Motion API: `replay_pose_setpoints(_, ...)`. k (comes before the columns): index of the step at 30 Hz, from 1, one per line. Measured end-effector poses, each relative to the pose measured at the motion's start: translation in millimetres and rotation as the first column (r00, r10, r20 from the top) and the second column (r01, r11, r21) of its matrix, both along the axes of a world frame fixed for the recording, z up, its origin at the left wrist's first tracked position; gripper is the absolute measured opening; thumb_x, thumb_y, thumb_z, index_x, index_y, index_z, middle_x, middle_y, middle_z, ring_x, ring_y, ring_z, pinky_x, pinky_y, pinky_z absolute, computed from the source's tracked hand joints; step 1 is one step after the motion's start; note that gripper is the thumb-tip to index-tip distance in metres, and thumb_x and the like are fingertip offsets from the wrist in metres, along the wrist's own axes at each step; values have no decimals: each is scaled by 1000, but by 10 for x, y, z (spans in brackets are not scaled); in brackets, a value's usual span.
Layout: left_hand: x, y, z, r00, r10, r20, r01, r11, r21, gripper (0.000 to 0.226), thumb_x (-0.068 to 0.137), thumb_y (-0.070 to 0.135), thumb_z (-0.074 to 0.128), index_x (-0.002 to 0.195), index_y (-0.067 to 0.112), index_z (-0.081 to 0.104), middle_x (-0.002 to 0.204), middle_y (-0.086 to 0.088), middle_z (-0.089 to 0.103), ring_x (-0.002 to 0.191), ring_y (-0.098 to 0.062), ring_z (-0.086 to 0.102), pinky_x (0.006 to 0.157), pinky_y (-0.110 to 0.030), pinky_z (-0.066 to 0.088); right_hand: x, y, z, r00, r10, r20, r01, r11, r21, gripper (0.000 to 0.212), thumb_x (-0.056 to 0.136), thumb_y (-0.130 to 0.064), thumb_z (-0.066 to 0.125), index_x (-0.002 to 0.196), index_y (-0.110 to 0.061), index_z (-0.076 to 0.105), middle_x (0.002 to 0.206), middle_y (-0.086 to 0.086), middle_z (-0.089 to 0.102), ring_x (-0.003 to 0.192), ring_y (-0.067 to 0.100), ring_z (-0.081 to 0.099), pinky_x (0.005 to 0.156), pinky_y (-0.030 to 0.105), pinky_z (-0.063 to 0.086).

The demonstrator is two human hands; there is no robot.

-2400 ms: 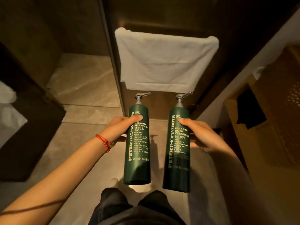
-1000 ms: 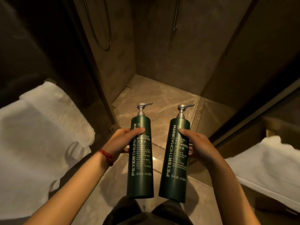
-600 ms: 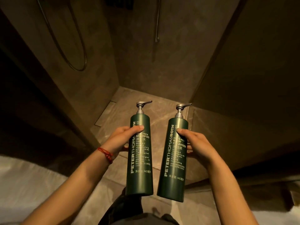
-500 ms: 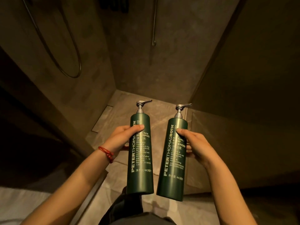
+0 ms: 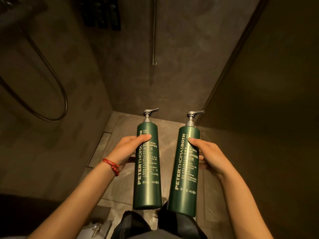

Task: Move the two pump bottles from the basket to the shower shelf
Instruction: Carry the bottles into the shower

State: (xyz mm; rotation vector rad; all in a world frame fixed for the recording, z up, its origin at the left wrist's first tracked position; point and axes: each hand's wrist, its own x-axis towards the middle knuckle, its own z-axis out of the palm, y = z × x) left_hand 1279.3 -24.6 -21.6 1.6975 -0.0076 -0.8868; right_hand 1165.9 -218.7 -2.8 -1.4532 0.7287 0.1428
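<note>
I hold two tall dark green pump bottles upright in front of me, side by side and a little apart. My left hand (image 5: pixel 128 149), with a red cord at the wrist, grips the shampoo bottle (image 5: pixel 147 180) around its upper body. My right hand (image 5: pixel 206 152) grips the body cleanser bottle (image 5: pixel 185 185) the same way. Both silver pump heads point right. At the top of the back wall hang dark ribbed blocks (image 5: pixel 101 12); whether they belong to the shower shelf I cannot tell. No basket is in view.
I stand at the shower stall's entrance. A hose (image 5: pixel 57 87) loops down the left wall and a thin metal rod (image 5: pixel 154 31) hangs on the back wall. The stone floor (image 5: pixel 127 121) lies below; a dark panel (image 5: pixel 276 83) bounds the right. My dark trousers show at the bottom.
The view has swung from the towel and bathroom floor into the shower stall and moved closer to its back wall. The bottles stay held in the same grip.
</note>
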Motion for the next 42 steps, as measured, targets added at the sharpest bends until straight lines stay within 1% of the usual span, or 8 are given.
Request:
replay_pose_setpoints(6,543,-104,-58,996,94,1,-94,996,2,46,57,49,63,83,11,67,71,-1,66,63,-14,61,60,-26,47,758,-235,-98,997,76,-6,-76,997,14,22,79,-37,60,82,-17,68,77,0,66,68,13,63,59,27,50)
replay_pose_setpoints(13,1262,-246,-208,946,323,10,-323,946,-9,56,41,58,64,76,15,68,64,2,67,61,-14,61,63,-26,48,1979,-552,-186,954,299,-5,-299,954,10,23,78,-37,61,81,-15,67,75,1,62,69,16,61,66,32,50)
replay_pose_setpoints(16,1574,-408,-224,894,448,8,-447,894,-35,48,47,55,67,73,15,68,60,4,68,58,-12,61,60,-24,47,2565,-717,-143,902,432,-3,-432,902,-17,22,78,-37,62,82,-15,67,73,1,62,65,15,61,64,30,49)
replay_pose_setpoints(20,1873,-640,-160,776,631,-14,-629,772,-90,24,74,37,64,79,14,66,60,5,65,50,-5,59,48,-15,44,3233,-892,15,808,589,21,-588,808,-51,20,78,-35,62,80,-16,67,70,1,61,56,10,60,56,25,48)
replay_pose_setpoints(27,1832,-603,1,563,826,26,-823,563,-72,38,63,44,68,82,11,66,54,7,68,53,-6,62,53,-20,47,3972,-745,130,568,823,32,-820,568,-62,20,79,-34,61,79,-15,67,67,0,63,50,6,59,52,22,47)
replay_pose_setpoints(31,1544,-385,110,435,898,60,-898,438,-35,48,51,52,67,79,13,65,58,6,67,53,-7,61,51,-18,45,4064,-326,137,432,900,64,-901,434,-21,19,81,-32,59,75,-15,65,53,-8,61,41,1,55,43,17,43)
replay_pose_setpoints(34,1315,-184,156,326,940,96,-943,330,-31,57,42,57,66,77,13,67,60,5,68,57,-11,61,56,-21,45,4014,44,135,318,944,87,-947,320,-16,20,79,-34,61,80,-14,66,65,-3,65,55,7,61,51,22,47)
replay_pose_setpoints(42,1049,221,444,176,958,226,-979,195,-65,53,41,58,66,73,15,66,61,5,69,57,-9,64,60,-22,49,3945,802,389,95,978,187,-986,119,-119,15,80,-30,61,73,-17,64,62,-6,64,53,5,60,50,17,47)
